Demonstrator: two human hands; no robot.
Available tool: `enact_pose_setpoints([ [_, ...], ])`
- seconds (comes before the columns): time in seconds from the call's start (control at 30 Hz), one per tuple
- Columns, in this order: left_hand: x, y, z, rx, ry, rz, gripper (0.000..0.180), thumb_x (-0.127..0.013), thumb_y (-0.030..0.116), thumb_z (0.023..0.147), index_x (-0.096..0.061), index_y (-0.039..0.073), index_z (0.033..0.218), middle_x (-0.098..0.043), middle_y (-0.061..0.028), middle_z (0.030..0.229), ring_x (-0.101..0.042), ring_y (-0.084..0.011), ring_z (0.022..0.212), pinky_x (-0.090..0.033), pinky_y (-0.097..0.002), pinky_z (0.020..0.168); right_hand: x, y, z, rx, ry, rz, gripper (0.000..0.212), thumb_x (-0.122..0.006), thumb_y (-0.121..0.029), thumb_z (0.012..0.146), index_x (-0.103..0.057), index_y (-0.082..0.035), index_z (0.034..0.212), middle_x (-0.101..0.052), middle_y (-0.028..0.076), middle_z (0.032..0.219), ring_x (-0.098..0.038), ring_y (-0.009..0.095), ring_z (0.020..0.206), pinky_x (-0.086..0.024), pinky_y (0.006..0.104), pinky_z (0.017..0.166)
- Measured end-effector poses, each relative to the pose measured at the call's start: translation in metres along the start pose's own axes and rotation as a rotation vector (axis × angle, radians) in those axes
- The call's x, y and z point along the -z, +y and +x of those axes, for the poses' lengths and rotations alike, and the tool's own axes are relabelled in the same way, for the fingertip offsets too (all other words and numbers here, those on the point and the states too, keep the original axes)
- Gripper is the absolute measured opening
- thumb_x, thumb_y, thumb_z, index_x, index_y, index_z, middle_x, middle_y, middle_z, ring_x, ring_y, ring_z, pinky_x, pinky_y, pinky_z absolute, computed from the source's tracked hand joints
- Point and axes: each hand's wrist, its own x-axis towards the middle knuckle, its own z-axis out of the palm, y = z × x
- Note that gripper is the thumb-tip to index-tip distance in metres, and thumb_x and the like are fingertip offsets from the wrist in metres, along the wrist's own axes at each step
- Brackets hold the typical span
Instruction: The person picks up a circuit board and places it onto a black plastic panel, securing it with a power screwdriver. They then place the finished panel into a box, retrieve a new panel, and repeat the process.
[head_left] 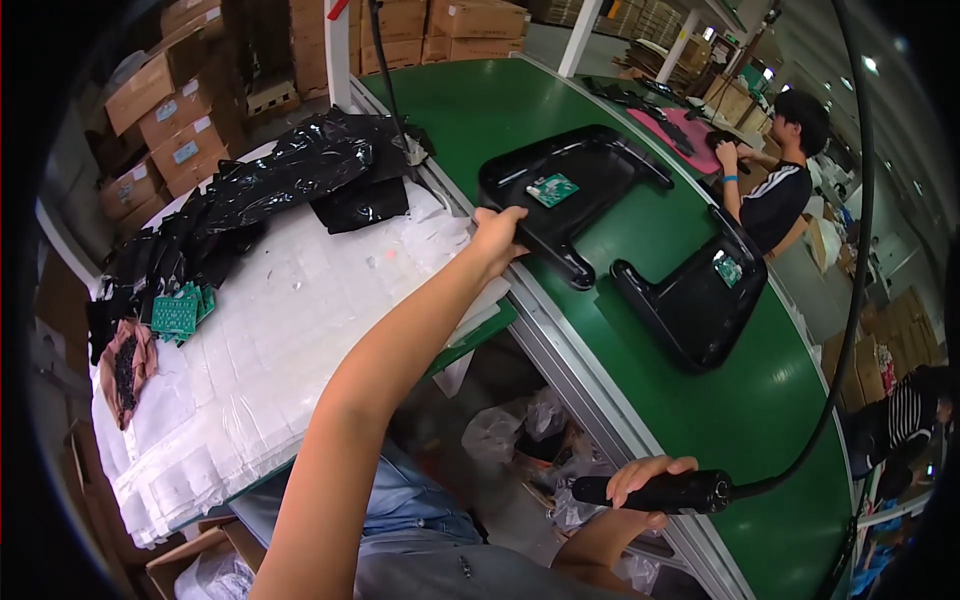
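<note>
My left hand (497,240) grips the near edge of a glossy black U-shaped plastic panel (590,150) on the green conveyor belt (690,425). A green circuit board (552,190) lies on that panel. In my right hand (645,485) is a black electric screwdriver (690,491), held level over the belt's near edge, with a black cord running from its right end. Another black U-shaped panel (705,305) rests farther right on the belt, carrying its own small circuit board (727,268).
A white-covered side table (290,330) at left holds black plastic bags (290,170), a stack of green circuit boards (180,312) and a pinkish bag of small dark pieces (126,372). Across the belt sits a co-worker (780,185) by a pink mat (672,138). The cord (860,250) hangs at right.
</note>
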Motion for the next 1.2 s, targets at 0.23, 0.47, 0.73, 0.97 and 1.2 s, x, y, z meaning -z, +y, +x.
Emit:
enact_pose_setpoints([
  [0.23, -0.011, -0.021, 0.028, -0.354, 0.33, 0.908, 0.051, -0.05, 0.039, 0.08, -0.044, -0.001, 0.112, -0.03, -0.026, 0.124, -0.037, -0.0431, 0.109, -0.033, -0.0457, 0.094, -0.011, 0.026, 0.016, 0.045, 0.114, 0.05, 0.06, -0.067, -0.014, 0.074, -0.03, -0.003, 0.119, -0.052, 0.018, 0.085, -0.058, 0.025, 0.056, -0.05, 0.0368, 0.05],
  [0.47, 0.026, 0.056, -0.226, -0.513, -0.6, 0.658, 0.035, -0.055, 0.023, 0.079, -0.058, -0.005, 0.1, -0.06, -0.0151, 0.088, -0.056, -0.0235, 0.085, -0.043, -0.032, 0.076, -0.058, 0.049, 0.063, 0.061, 0.155, 0.112, 0.04, -0.054, -0.031, 0.081, -0.042, -0.007, 0.111, -0.052, 0.011, 0.097, -0.046, 0.021, 0.055, -0.037, 0.0332, 0.046],
  [0.73, 0.236, 0.057, -0.526, -0.454, 0.336, 0.169, 0.026, -0.045, 0.015, 0.09, -0.052, -0.001, 0.11, -0.058, -0.0078, 0.096, -0.054, -0.0141, 0.092, -0.042, -0.0273, 0.083, -0.144, 0.148, 0.127, -0.204, 0.081, 0.584, 0.042, -0.053, -0.035, 0.081, -0.043, -0.007, 0.111, -0.052, 0.01, 0.096, -0.045, 0.019, 0.051, -0.036, 0.0295, 0.043],
  [0.97, 0.404, -0.107, -0.724, 0.094, 2.619, 0.762, 0.056, -0.058, 0.033, 0.078, -0.041, -0.001, 0.12, -0.045, -0.0173, 0.118, -0.042, -0.0293, 0.111, -0.024, -0.0416, 0.099, -0.257, 0.208, 0.145, -0.415, -0.128, 0.58, 0.045, -0.057, -0.034, 0.078, -0.044, -0.006, 0.11, -0.052, 0.009, 0.096, -0.045, 0.017, 0.052, -0.035, 0.0297, 0.044],
  [1.2, 0.465, -0.177, -0.753, 0.373, 2.843, 0.496, 0.049, -0.052, 0.031, 0.083, -0.044, -0.002, 0.119, -0.035, -0.0175, 0.132, -0.029, -0.0342, 0.124, -0.014, -0.0486, 0.102, -0.338, 0.236, 0.139, -0.6, -0.248, 0.663, 0.041, -0.059, -0.032, 0.076, -0.049, -0.006, 0.106, -0.052, 0.008, 0.096, -0.045, 0.017, 0.054, -0.035, 0.0293, 0.045],
])
